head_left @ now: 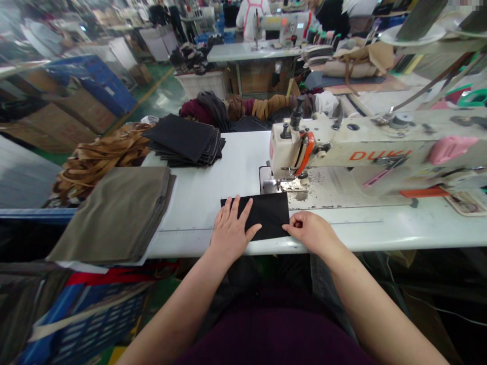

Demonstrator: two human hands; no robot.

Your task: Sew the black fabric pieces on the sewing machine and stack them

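Observation:
A small black fabric piece (271, 212) lies flat on the white sewing table (213, 187), just in front of the needle area of a cream sewing machine (342, 147). My left hand (231, 230) rests palm down on the left part of the piece, fingers spread. My right hand (310, 230) pinches the piece's near right corner between thumb and fingers. The fabric's far edge reaches the machine's metal plate (297, 195).
A stack of olive fabric (122, 210) lies at the table's left, a stack of black pieces (186, 139) behind it, and tan straps (99, 159) beyond. A blue crate (87, 324) stands lower left. Another person sits at a far sewing machine (281, 25).

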